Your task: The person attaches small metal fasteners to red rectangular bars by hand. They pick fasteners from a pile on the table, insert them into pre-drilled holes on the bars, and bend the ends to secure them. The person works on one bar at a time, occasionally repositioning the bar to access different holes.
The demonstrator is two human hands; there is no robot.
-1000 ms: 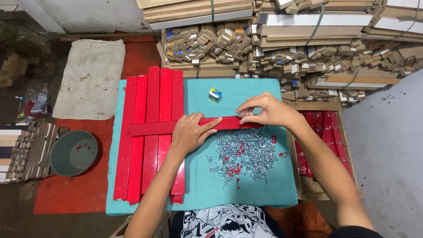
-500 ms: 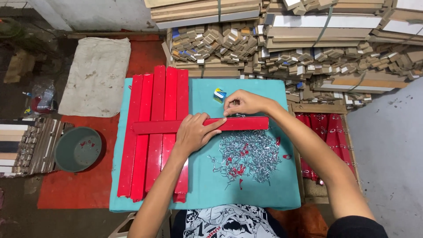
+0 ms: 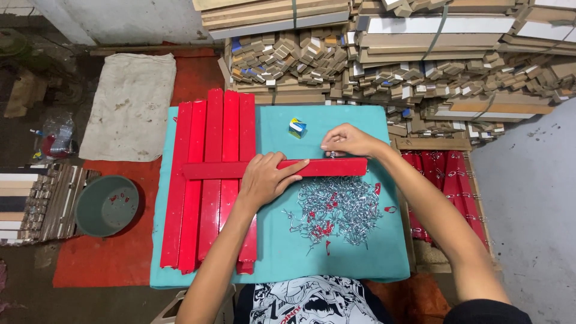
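Teal cloth covers the work table (image 3: 360, 264), and everything sits relative to it. Near its far edge stands a small blue, white and yellow box (image 3: 297, 127). Glossy red moulded strips (image 3: 213, 144) lie lengthwise on its left half. Across them rests one long red strip (image 3: 342, 167), pressed flat by the left hand (image 3: 264, 180), palm down, fingers spread. The right hand (image 3: 348, 141) pinches a small metal piece at that strip's far edge. A heap of shiny wire hooks (image 3: 339, 210) lies nearer. Behind the table, bundled brown wooden offcuts (image 3: 384, 66) pile high.
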